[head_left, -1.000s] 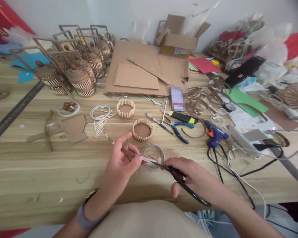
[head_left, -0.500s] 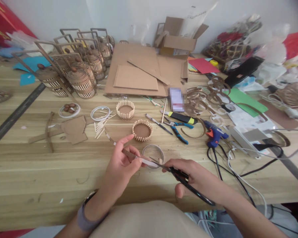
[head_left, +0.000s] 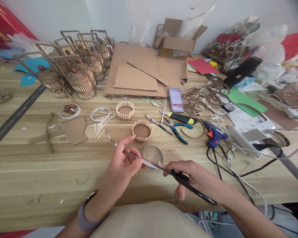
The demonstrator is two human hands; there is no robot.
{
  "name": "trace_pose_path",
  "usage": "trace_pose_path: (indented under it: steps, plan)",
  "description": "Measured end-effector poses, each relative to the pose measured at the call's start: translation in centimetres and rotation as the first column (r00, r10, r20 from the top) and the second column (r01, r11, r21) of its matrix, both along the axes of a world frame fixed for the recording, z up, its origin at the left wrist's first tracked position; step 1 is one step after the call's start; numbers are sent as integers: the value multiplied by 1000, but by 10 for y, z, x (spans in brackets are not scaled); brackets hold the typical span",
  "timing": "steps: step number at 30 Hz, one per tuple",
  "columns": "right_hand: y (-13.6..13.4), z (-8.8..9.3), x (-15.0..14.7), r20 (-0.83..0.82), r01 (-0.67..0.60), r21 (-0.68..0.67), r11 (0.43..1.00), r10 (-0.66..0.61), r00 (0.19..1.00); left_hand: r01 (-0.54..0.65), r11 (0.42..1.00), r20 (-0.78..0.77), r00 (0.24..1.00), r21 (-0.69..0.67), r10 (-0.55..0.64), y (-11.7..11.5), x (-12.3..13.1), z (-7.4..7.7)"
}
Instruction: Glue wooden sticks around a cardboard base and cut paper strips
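My left hand pinches a thin brown strip with a pale face, its tail curling away to the upper left. In my right hand is a pair of black-handled scissors. The blades lie along the pale end of the strip, close to my left fingertips. Just beyond them a ring of tape lies on the table. Past my left index finger sits a round cardboard base edged with short wooden sticks, and a similar one stands behind it.
To the right lie pliers, a yellow-black utility knife and a blue glue gun with cables. Loose sticks and cardboard scraps are at left. Lidded stick baskets and cardboard sheets stand farther back.
The scissor blades have come together along the strip and the scissors have shifted slightly down and right. My left hand has barely moved.
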State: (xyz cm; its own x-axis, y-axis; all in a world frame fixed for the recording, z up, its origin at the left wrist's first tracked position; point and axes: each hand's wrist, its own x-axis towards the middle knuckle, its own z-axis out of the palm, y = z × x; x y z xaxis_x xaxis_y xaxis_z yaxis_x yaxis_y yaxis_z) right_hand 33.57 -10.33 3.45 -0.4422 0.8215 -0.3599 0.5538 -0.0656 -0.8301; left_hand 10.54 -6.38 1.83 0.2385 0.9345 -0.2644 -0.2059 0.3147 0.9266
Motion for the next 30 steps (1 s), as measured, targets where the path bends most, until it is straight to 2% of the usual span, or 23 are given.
trace_pose_path:
  steps: [10,16,30]
  plan:
    - [0,1,2,-26,6,-58,998,-8,1000,24,1000,-1,1000,-9,-24,-1,0,-3]
    - [3,4,4,26,13,-132,991,-10,1000,40,999,2,999,-26,-40,0,-1,-3]
    - [0,-4,6,-57,4,-140,990,-12,998,58,997,-12,998,-43,-59,1,3,0]
